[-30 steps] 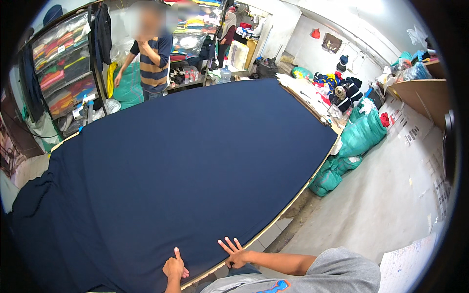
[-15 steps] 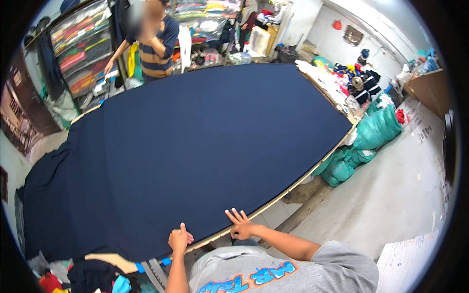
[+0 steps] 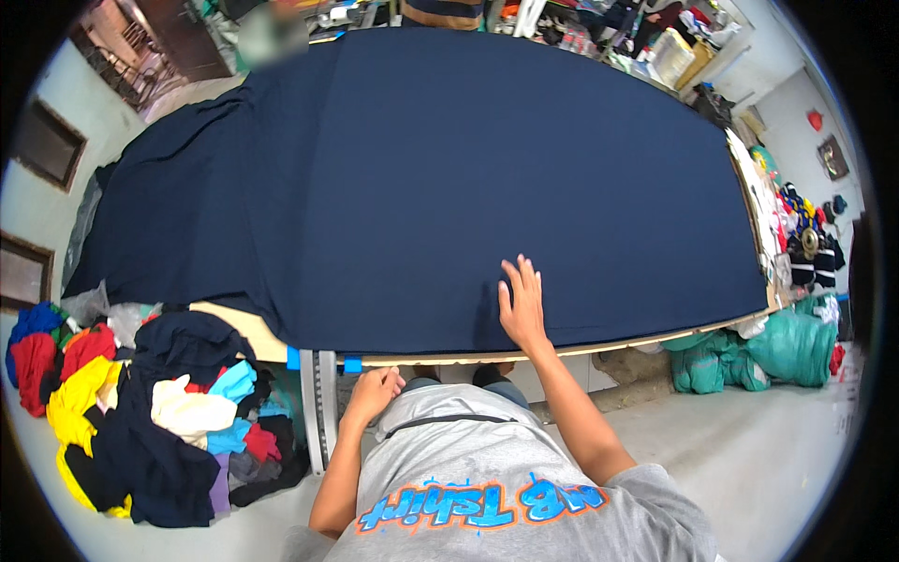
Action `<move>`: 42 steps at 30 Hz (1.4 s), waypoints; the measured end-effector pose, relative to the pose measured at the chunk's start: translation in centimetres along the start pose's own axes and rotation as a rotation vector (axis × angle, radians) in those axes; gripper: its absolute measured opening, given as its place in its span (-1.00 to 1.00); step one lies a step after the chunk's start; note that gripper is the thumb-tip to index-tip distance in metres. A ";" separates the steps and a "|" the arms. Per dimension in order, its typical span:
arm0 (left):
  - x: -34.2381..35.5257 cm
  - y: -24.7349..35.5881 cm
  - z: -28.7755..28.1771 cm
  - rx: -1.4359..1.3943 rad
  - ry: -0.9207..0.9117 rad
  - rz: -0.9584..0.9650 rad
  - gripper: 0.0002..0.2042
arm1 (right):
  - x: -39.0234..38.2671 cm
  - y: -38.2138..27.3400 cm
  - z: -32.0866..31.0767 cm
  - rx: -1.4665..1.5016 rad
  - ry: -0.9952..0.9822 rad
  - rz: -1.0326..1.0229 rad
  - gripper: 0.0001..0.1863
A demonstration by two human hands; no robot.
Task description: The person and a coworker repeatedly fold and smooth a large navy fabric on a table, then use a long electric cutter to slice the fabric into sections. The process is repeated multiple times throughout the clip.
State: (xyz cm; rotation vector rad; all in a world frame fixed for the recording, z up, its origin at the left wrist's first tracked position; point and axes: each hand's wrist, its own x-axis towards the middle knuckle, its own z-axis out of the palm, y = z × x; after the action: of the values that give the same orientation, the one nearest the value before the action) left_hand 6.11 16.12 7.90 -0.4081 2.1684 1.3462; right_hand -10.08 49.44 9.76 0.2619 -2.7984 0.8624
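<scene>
A wide sheet of dark navy fabric [image 3: 506, 169] lies spread across a long table, smooth over its middle and right and wrinkled toward the left. Over its near part, my right hand [image 3: 524, 304] is raised with the fingers apart, holding nothing; its shadow falls on the cloth. My left hand [image 3: 375, 393] is just off the table's near edge, by my waist, its fingers curled in with nothing seen in them. A pale wooden strip of tabletop [image 3: 440, 358] shows along the near edge below the fabric.
At the left, a heap of mixed garments [image 3: 187, 403] sits beside a grey metal rail [image 3: 319, 412] with blue ends. Green sacks [image 3: 791, 347] stand under the table's right end. Across the table a person in a striped shirt [image 3: 442, 11] is partly visible.
The view has swung left and down, bringing the garment heap in. My right hand has moved from the fabric's near edge onto its area. My left hand has drawn back from the cloth, fingers curling.
</scene>
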 end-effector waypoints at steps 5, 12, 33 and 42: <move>-1.5 2.7 -2.2 -0.193 0.408 0.199 -0.75 | 2.2 -2.0 8.2 -0.172 -0.173 -0.129 -0.36; -0.6 2.1 -4.7 -0.437 0.773 0.294 -0.71 | -5.5 -10.6 11.7 0.035 -0.613 -0.792 -0.34; 2.9 2.6 -6.0 -0.936 1.017 0.026 -0.11 | -1.4 0.7 6.8 -0.216 -0.359 -0.279 -0.37; -12.8 -3.8 -5.0 -1.235 0.916 -0.287 0.00 | -1.1 -0.3 6.3 -0.276 -0.374 -0.266 -0.36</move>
State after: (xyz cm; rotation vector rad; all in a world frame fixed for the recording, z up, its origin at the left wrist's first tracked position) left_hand 16.89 9.57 14.56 -2.0022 1.3568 2.4723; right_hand -9.78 45.67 4.54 0.7993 -3.0702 0.3918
